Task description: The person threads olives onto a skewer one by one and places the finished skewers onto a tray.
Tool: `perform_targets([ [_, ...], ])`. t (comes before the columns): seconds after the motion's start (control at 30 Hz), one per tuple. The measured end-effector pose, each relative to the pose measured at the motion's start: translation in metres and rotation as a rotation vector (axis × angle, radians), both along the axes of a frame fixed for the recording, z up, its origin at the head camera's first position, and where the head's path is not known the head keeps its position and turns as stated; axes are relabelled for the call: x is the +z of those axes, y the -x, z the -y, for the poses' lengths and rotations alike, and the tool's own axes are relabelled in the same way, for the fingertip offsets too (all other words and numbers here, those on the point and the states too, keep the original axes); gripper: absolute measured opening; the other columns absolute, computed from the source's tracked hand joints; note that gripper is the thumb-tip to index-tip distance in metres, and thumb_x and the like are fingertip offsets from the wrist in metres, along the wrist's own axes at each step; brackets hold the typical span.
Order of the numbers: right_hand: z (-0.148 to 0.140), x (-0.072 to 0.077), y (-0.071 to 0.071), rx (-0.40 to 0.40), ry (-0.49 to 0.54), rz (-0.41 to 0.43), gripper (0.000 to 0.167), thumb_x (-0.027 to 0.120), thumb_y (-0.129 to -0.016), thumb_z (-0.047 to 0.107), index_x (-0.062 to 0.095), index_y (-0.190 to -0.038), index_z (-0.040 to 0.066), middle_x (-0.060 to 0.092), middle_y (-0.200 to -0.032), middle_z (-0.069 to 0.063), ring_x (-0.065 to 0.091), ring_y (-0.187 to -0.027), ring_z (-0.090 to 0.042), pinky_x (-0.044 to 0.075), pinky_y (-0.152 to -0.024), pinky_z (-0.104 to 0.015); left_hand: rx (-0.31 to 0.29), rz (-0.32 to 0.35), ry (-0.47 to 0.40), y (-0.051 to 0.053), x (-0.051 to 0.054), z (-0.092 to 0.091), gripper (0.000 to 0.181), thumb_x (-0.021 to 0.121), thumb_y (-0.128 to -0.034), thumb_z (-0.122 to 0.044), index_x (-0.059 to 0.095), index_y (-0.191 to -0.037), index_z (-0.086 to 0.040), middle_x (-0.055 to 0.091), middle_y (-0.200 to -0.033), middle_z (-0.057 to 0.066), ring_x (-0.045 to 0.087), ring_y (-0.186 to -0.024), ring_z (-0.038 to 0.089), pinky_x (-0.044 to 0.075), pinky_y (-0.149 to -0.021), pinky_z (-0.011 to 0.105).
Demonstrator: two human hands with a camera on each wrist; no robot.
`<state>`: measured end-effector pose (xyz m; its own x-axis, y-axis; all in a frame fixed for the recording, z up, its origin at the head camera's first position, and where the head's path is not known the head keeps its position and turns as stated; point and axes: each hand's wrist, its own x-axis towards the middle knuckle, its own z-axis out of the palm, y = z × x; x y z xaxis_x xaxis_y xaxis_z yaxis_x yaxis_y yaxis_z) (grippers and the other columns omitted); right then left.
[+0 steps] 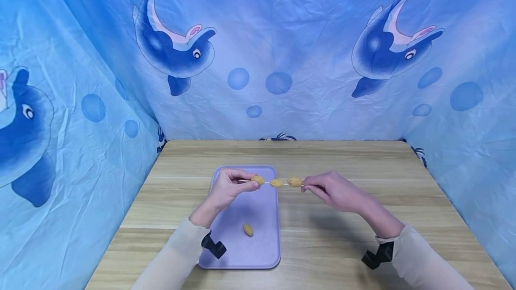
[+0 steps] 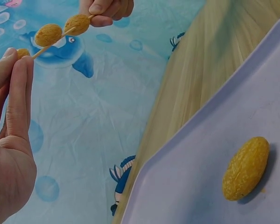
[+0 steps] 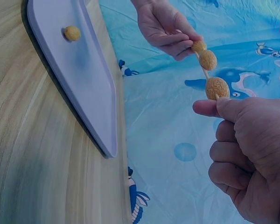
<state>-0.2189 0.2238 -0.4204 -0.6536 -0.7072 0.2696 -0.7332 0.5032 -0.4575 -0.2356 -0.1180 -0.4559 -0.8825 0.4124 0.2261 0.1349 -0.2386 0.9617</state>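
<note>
A thin wooden skewer is held level between both hands, above the tray's far right part. Three wrinkled, golden-brown oval food pieces are threaded along it with gaps between. My left hand pinches the leftmost piece between thumb and fingers; its fingers partly hide that piece in the left wrist view. At the other end, my right hand pinches the skewer tip with thumb and forefinger, right beside the rightmost piece. One loose oval piece lies on the purple tray.
The tray lies on a wood-grain table, left of its middle. Blue cloth walls with printed dolphins rise behind the table and at both sides. A black wrist camera on the left sleeve hangs over the tray's near left part.
</note>
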Motion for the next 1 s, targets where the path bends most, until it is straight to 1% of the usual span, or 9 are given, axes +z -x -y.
perform_targets([
  [0.1,0.001,0.0007,-0.0006,0.001,-0.002,-0.002,0.02,0.058,-0.111,0.013,0.075,-0.106,0.021,0.076,-0.097,0.008,0.049,-0.069,0.004,0.053,-0.067,-0.019,-0.003,0.002,0.005,-0.0005,0.0007,-0.001,0.022,0.089,-0.0851,-0.007,0.085,-0.097,-0.025,0.083,-0.095,-0.003,0.081,-0.085,0.011,0.069,-0.081,0.029],
  [0.23,0.0019,0.0024,-0.0023,0.001,0.0,0.012,0.019,0.058,-0.111,0.013,0.075,-0.106,0.02,0.075,-0.095,0.008,0.04,-0.064,0.006,0.05,-0.064,-0.018,-0.01,0.006,0.002,-0.0017,0.0016,-0.0026,0.022,0.089,-0.0849,-0.008,0.085,-0.098,-0.025,0.084,-0.095,-0.003,0.081,-0.086,0.011,0.069,-0.082,0.029],
  [0.3,0.002,0.0025,-0.003,0.003,0.004,0.019,0.02,0.058,-0.111,0.013,0.075,-0.105,0.02,0.073,-0.092,0.009,0.034,-0.061,0.006,0.048,-0.061,-0.018,-0.013,0.002,0.0,-0.0021,0.0015,-0.0032,0.022,0.088,-0.0855,-0.008,0.086,-0.099,-0.025,0.084,-0.095,-0.003,0.081,-0.086,0.011,0.069,-0.082,0.029],
  [0.37,0.002,0.0024,-0.0037,0.006,0.007,0.024,0.02,0.057,-0.111,0.013,0.074,-0.104,0.02,0.07,-0.088,0.01,0.031,-0.06,0.006,0.046,-0.059,-0.017,-0.013,0.001,0.001,-0.0028,0.0018,-0.0039,0.022,0.088,-0.0856,-0.008,0.085,-0.099,-0.025,0.084,-0.094,-0.003,0.081,-0.086,0.011,0.069,-0.082,0.028],
  [0.5,0.002,0.0018,-0.005,0.003,0.012,0.034,0.02,0.057,-0.111,0.013,0.073,-0.103,0.021,0.067,-0.084,0.011,0.029,-0.06,0.006,0.043,-0.055,-0.017,-0.012,0.005,0.006,-0.0041,0.0022,-0.0046,0.023,0.089,-0.0853,-0.008,0.085,-0.099,-0.026,0.083,-0.094,-0.004,0.081,-0.085,0.011,0.069,-0.082,0.028],
  [0.7,0.0024,0.0009,-0.0058,-0.002,-0.001,0.05,0.019,0.057,-0.111,0.013,0.075,-0.105,0.02,0.071,-0.09,0.009,0.029,-0.059,0.006,0.039,-0.052,-0.016,-0.031,0.008,0.005,-0.0044,0.0003,-0.004,0.023,0.088,-0.0852,-0.007,0.086,-0.098,-0.026,0.083,-0.093,-0.003,0.081,-0.085,0.011,0.069,-0.081,0.028],
  [0.8,0.0023,0.0006,-0.006,-0.004,-0.009,0.055,0.019,0.058,-0.111,0.014,0.075,-0.106,0.019,0.07,-0.09,0.009,0.029,-0.059,0.006,0.037,-0.052,-0.015,-0.042,0.008,0.007,-0.0039,-0.0007,-0.0039,0.023,0.089,-0.0852,-0.007,0.086,-0.098,-0.026,0.083,-0.094,-0.003,0.081,-0.086,0.011,0.069,-0.082,0.028],
  [1.0,0.0018,0.0001,-0.0062,-0.01,-0.015,0.059,0.019,0.058,-0.111,0.014,0.075,-0.105,0.02,0.069,-0.09,0.009,0.029,-0.058,0.006,0.037,-0.051,-0.015,-0.037,0.013,0.025,-0.0037,-0.0008,-0.004,0.022,0.09,-0.0843,-0.009,0.085,-0.097,-0.027,0.083,-0.094,-0.004,0.081,-0.085,0.011,0.069,-0.082,0.028],
])
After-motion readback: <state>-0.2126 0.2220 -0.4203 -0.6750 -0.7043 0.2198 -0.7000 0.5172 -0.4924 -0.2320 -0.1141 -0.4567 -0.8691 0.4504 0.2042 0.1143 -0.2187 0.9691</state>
